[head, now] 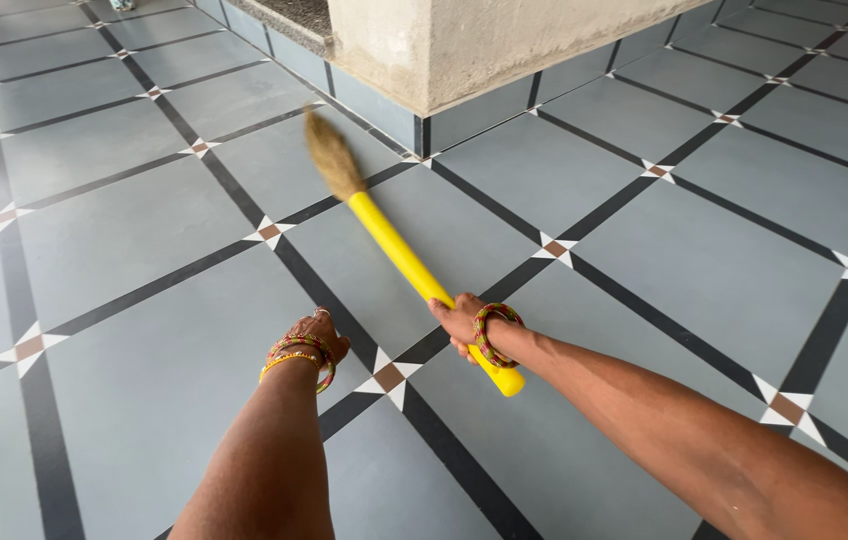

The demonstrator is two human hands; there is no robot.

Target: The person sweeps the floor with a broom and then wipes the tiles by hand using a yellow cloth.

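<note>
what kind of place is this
Probably a house porch or veranda: a floor of grey tiles with dark borders, the plastered base of a pillar, and a yellow-handled broom in the right hand.

Glossy yellow plastic broom handle (399,252), dry straw bristles (331,157), smooth matt floor tiles (744,270).

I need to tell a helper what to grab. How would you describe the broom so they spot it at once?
Start at the cream plastered pillar at the top of the view, standing on the grey tiled floor. Just below its corner, the broom slants down to the right hand, which grips it near the end. Its bright yellow handle and tan bristle tuft are the only vivid colours against the grey tiles.
</note>
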